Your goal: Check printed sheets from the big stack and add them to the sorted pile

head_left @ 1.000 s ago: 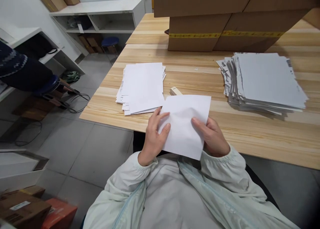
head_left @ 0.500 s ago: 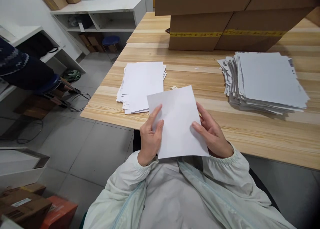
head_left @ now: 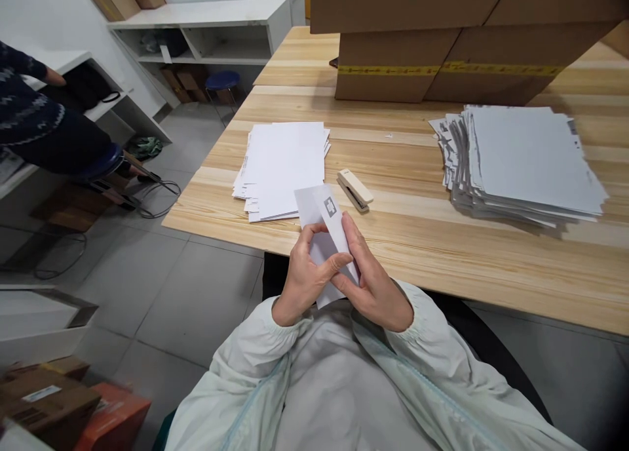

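Observation:
A white sheet of paper [head_left: 309, 205], its right side bent over toward the left, is held between my hands above the table's front edge. A dark printed mark shows on the folded-over part. My left hand [head_left: 305, 274] grips the sheet's left side, its thumb reaching across to the fold. My right hand [head_left: 373, 284] presses along the turned-over flap from the right, fingers closed on it. Just beyond the paper, a cream stapler [head_left: 356, 190] lies on the table. Left of it rests a pile of white sheets [head_left: 285, 166].
A taller, uneven paper stack [head_left: 535, 162] sits at the right of the wooden table [head_left: 393, 231]. Large cardboard boxes [head_left: 393, 84] stand at the back. At far left a person [head_left: 44, 110] sits on a blue stool. Cartons [head_left: 49, 398] lie on the floor, lower left.
The sheet was flat between my hands; now its right side is folded over to the left. My right hand has moved left, close to my left hand. The stapler has come into view.

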A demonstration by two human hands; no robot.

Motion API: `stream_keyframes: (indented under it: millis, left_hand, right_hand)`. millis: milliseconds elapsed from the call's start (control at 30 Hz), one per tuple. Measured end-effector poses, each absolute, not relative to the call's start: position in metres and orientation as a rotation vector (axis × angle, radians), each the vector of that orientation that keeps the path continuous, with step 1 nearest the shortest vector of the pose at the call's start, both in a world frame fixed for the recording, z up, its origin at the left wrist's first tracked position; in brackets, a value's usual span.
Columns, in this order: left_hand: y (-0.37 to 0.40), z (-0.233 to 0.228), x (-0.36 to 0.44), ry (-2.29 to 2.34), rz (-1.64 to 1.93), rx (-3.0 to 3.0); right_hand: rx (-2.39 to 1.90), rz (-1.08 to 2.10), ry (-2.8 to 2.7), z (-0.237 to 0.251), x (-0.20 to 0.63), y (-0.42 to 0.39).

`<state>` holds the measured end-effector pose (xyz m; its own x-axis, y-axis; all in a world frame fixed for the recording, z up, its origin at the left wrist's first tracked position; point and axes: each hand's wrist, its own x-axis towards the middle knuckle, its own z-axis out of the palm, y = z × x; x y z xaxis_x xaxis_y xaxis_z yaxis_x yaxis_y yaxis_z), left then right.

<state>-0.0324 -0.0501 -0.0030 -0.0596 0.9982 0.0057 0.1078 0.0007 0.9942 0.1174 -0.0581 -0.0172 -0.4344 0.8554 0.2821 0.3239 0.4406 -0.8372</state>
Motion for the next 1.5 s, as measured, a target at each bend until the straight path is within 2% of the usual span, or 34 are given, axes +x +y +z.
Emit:
stream_keyframes:
  millis: [300, 500, 767, 1033, 1200, 1500]
  left_hand:
    - [-0.049, -0.006, -0.036, 1.274, 1.214, 1.244]
    - [-0.048, -0.011, -0.038, 1.226, 1.227, 1.033]
    - [-0.046, -0.016, -0.048, 1.132, 1.388, 0.811]
    - [-0.055, -0.007, -0.040, 1.348, 1.406, 1.162]
    - [-0.062, 0.003, -0.034, 1.409, 1.365, 1.294]
    - [-0.064, 0.007, -0.029, 1.552, 1.361, 1.351]
  right_hand:
    - [-1.000, 1.056, -1.932, -0.014, 0.119, -0.059]
    - [-0.991, 1.193, -1.770, -0.009, 0.127, -0.059]
    - [-1.118, 0.967, -1.508, -0.013, 0.158, -0.056]
    - [-1.238, 0.720, -2.015, -0.005, 0.149, -0.072]
    - [-1.359, 0.427, -1.995, -0.009, 0.127, -0.077]
    - [-1.390, 0.200, -2.062, -0.016, 0.120, -0.080]
